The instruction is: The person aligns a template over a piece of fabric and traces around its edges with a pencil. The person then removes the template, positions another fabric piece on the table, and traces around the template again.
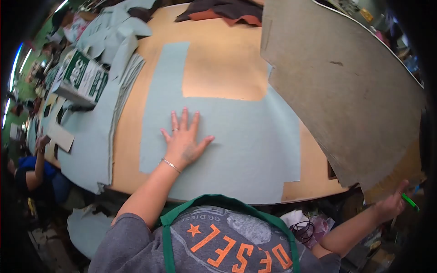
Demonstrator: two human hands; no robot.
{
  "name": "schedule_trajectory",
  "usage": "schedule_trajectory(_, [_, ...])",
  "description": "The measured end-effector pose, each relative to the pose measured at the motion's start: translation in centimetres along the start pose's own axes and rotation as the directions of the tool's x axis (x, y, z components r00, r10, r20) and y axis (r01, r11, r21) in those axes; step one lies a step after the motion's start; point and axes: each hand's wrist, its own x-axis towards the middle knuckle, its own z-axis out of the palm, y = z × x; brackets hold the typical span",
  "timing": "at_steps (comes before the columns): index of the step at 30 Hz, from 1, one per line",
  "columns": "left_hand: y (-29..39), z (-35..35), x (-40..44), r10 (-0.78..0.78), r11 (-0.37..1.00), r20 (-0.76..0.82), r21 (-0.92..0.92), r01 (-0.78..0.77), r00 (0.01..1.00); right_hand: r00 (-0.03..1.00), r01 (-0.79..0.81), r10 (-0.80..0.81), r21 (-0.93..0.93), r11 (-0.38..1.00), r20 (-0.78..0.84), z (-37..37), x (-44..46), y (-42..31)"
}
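Observation:
My left hand (184, 140) lies flat on a pale blue-grey sheet of material (227, 154), its fingers spread and nothing in them. A ring and a thin bracelet show on that arm. The sheet has a large rectangular cut-out on its far side and covers much of the wooden table (218, 59). Off to the right, my right hand (392, 203) grips a bright green pen (409, 202) beside the lower corner of a big brown-grey board (346, 86). Whether this hand also touches the board, I cannot tell. The board overlaps the sheet's right side.
Stacked layers of similar blue-grey material (98, 141) lie on the left, with an ABC-labelled box (84, 77) on top. Dark and rust-coloured cloth (223, 11) sits at the far edge. Another person (38, 173) is at the left. Bags and clutter (314, 227) lie below the near edge.

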Motion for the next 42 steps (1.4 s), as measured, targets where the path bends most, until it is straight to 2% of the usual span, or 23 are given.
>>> schedule_trajectory(1, [-1.7, 0.5, -1.0, -0.119, 0.993, 0.016, 0.012, 0.119, 0.993, 0.995, -0.102, 0.101, 0.132, 0.986, 0.012, 0.3, -0.2, -0.4])
schedule_trajectory(3, [-3.1, 0.6, -0.6, -0.086, 0.996, -0.007, 0.006, 0.086, 0.996, 0.970, -0.241, 0.239, 0.342, 0.908, 0.049, 0.8, -0.2, -0.4])
schedule_trajectory(7, [-3.8, 0.1, 0.6, -0.038, 0.999, -0.039, -0.015, 0.038, 0.999, 0.956, -0.292, 0.256, 0.519, 0.803, 0.142, 2.2, -1.7, -2.3])
schedule_trajectory(10, [-6.1, 0.2, 0.9, -0.106, 0.981, -0.198, -0.179, 0.070, 0.974, 0.907, -0.421, 0.304, 0.624, 0.658, 0.291, 1.2, -2.7, -2.6])
schedule_trajectory(11, [-8.5, 0.4, 2.2, -0.079, 0.938, -0.331, -0.344, -0.042, 0.940, 0.885, -0.463, 0.288, 0.629, 0.624, 0.366, 0.8, -3.3, -2.7])
schedule_trajectory(12, [-10.8, 0.3, 3.8, -0.079, 0.858, -0.454, -0.485, -0.172, 0.887, 0.858, -0.506, 0.269, 0.629, 0.591, 0.438, 0.8, -3.9, -2.8])
schedule_trajectory(13, [-11.0, -1.7, 4.5, -0.200, 0.642, -0.292, -0.760, -0.100, 0.935, 0.827, -0.547, 0.244, 0.624, 0.558, 0.507, 1.0, -4.4, -2.8])
schedule_trajectory(14, [-10.9, -3.8, 4.9, -0.254, 0.352, -0.092, -0.936, 0.003, 0.963, 0.815, -0.548, 0.255, 0.550, 0.630, 0.520, 1.2, -5.6, -2.0])
schedule_trajectory(17, [-11.4, -4.9, 5.0, -0.033, 0.112, 0.033, -0.993, 0.036, 0.999, 0.797, -0.511, 0.314, 0.298, 0.806, 0.516, 2.2, -10.1, 2.8])
schedule_trajectory(18, [-11.6, -5.0, 4.7, 0.052, 0.036, 0.068, -0.997, 0.066, 0.996, 0.735, -0.587, 0.390, 0.231, 0.776, 0.554, 3.5, -11.8, 1.5])
schedule_trajectory(19, [-11.6, -5.1, 4.3, 0.135, -0.036, 0.102, -0.994, 0.108, 0.986, 0.668, -0.692, 0.451, 0.271, 0.669, 0.592, 5.3, -13.9, 0.0])
schedule_trajectory(20, [-11.6, -5.5, 2.9, 0.077, 0.049, 0.029, -0.998, 0.025, 0.997, 0.603, -0.733, 0.457, 0.228, 0.641, 0.654, 5.7, -15.6, 2.2])
schedule_trajectory(21, [-11.9, -5.7, 1.3, 0.022, 0.139, -0.051, -0.989, -0.054, 0.998, 0.602, -0.673, 0.432, 0.136, 0.727, 0.672, 6.4, -16.8, 1.8])
schedule_trajectory(22, [-12.7, -5.3, 0.2, -0.003, 0.096, -0.086, -0.992, -0.086, 0.996, 0.588, -0.605, 0.412, 0.039, 0.796, 0.696, 7.6, -18.2, 0.7])
schedule_trajectory(24, [-14.1, -4.2, -1.1, -0.068, 0.043, -0.097, -0.995, -0.094, 0.993, 0.652, -0.331, 0.355, -0.169, 0.928, 0.670, 8.8, -19.3, -0.9])
schedule_trajectory(27, [-16.1, -1.9, -0.8, -0.161, 0.018, -0.071, -0.997, -0.069, 0.984, 0.624, -0.212, 0.334, -0.258, 0.942, 0.707, 10.9, -19.7, -0.7])
schedule_trajectory(30, [-16.4, -0.9, 1.0, -0.147, 0.049, -0.067, -0.997, -0.060, 0.987, 0.607, -0.185, 0.358, -0.312, 0.932, 0.710, 12.3, -20.1, 0.2])
schedule_trajectory(33, [-16.6, -0.1, 2.7, -0.151, 0.148, -0.049, -0.989, -0.027, 0.987, 0.580, -0.112, 0.402, -0.419, 0.901, 0.709, 13.2, -21.5, 1.6])
schedule_trajectory(36, [-16.0, 0.1, 3.0, -0.172, 0.325, -0.029, -0.945, 0.029, 0.985, 0.596, -0.053, 0.376, -0.433, 0.900, 0.709, 13.6, -21.6, 1.7])
schedule_trajectory(39, [-15.1, -0.8, 3.0, -0.140, 0.480, -0.054, -0.877, 0.021, 0.989, 0.524, -0.028, 0.464, -0.530, 0.847, 0.714, 14.0, -20.8, 0.6])
schedule_trajectory(42, [-14.8, -1.0, 3.5, -0.154, 0.638, -0.095, -0.770, 0.025, 0.983, 0.559, 0.061, 0.382, -0.496, 0.866, 0.736, 14.3, -21.3, 1.2])
